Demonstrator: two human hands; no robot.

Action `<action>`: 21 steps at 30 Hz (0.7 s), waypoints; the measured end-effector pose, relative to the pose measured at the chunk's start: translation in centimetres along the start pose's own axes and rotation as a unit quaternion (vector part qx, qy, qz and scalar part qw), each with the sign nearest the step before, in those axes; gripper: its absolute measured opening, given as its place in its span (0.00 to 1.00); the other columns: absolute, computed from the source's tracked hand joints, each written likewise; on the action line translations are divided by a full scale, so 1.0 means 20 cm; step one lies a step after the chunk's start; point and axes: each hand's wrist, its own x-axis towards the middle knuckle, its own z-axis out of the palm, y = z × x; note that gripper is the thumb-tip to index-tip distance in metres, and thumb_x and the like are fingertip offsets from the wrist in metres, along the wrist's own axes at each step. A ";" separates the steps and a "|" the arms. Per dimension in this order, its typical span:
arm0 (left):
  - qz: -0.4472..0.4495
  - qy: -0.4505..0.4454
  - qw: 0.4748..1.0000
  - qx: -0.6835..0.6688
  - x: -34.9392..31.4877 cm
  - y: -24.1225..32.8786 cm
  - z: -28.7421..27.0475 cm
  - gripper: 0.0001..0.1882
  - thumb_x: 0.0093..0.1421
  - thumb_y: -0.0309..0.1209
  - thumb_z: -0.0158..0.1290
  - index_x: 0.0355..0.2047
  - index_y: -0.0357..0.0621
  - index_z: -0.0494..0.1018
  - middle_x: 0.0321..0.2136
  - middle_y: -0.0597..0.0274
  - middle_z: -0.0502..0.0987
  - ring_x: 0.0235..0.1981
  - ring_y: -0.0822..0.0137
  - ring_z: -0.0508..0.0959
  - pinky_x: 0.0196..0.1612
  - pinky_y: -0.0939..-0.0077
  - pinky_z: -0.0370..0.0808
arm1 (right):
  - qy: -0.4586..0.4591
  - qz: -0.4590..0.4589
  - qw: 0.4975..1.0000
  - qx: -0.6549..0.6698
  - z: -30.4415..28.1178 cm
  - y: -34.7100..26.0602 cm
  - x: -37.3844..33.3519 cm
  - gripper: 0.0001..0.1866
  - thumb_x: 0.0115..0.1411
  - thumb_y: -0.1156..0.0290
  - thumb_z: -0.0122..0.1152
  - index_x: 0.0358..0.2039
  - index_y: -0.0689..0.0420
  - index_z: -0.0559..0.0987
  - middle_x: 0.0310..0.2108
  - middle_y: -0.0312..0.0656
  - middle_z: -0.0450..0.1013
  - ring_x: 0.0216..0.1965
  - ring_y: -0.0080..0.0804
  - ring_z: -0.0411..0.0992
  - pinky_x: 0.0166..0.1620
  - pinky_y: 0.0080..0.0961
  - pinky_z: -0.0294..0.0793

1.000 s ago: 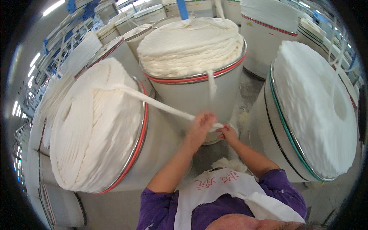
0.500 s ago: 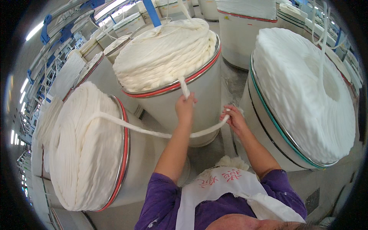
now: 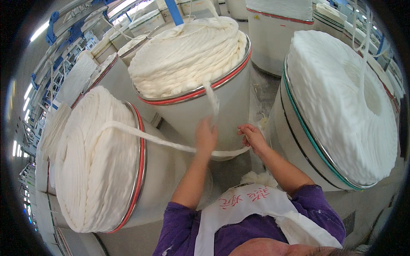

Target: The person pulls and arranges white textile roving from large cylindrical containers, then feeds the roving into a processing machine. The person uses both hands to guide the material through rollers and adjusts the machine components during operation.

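Nearest us, our white apron [image 3: 239, 205] lies over purple sleeves. Our left hand [image 3: 206, 137] is raised and closed on the loose strand [image 3: 212, 99] hanging from the can straight ahead, and the long cotton sliver [image 3: 145, 135] passes under it. Our right hand [image 3: 253, 137], just beside the left, pinches the end of that sliver, which runs leftward to the red-rimmed can [image 3: 102, 162] piled with coils. Beyond the hands stands the middle can [image 3: 192, 59], heaped full; to the right of our right hand sits a green-rimmed can [image 3: 337, 106].
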 end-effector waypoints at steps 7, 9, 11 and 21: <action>-0.186 -0.056 0.921 -0.338 0.26 0.17 -0.05 0.16 0.61 0.36 0.57 0.42 0.36 0.76 0.35 0.59 0.79 0.39 0.68 0.75 0.45 0.72 0.70 | -0.002 -0.097 0.993 -0.061 0.10 -0.15 0.11 0.18 0.63 0.56 0.60 0.46 0.55 0.77 0.36 0.32 0.74 0.28 0.18 0.70 0.27 0.18 0.64; -0.177 -0.051 0.897 -0.402 0.25 0.19 -0.06 0.14 0.61 0.36 0.57 0.39 0.35 0.77 0.32 0.62 0.78 0.35 0.70 0.74 0.42 0.73 0.69 | -0.009 -0.075 0.994 -0.078 0.14 -0.21 0.13 0.18 0.62 0.56 0.61 0.45 0.55 0.77 0.35 0.32 0.74 0.28 0.18 0.70 0.27 0.18 0.64; -0.184 -0.045 0.879 -0.438 0.21 0.21 -0.07 0.13 0.60 0.35 0.57 0.37 0.36 0.78 0.31 0.65 0.78 0.34 0.71 0.73 0.40 0.74 0.69 | -0.019 -0.065 0.993 -0.093 0.17 -0.26 0.14 0.18 0.61 0.55 0.63 0.44 0.54 0.78 0.34 0.32 0.73 0.28 0.18 0.70 0.27 0.17 0.64; -0.243 -0.114 0.821 -0.504 0.25 0.20 -0.18 0.12 0.59 0.36 0.55 0.39 0.42 0.78 0.34 0.67 0.76 0.32 0.72 0.72 0.38 0.77 0.67 | -0.017 -0.135 0.965 -0.226 0.13 -0.44 0.12 0.24 0.63 0.49 0.59 0.46 0.57 0.78 0.38 0.36 0.74 0.36 0.24 0.72 0.38 0.22 0.70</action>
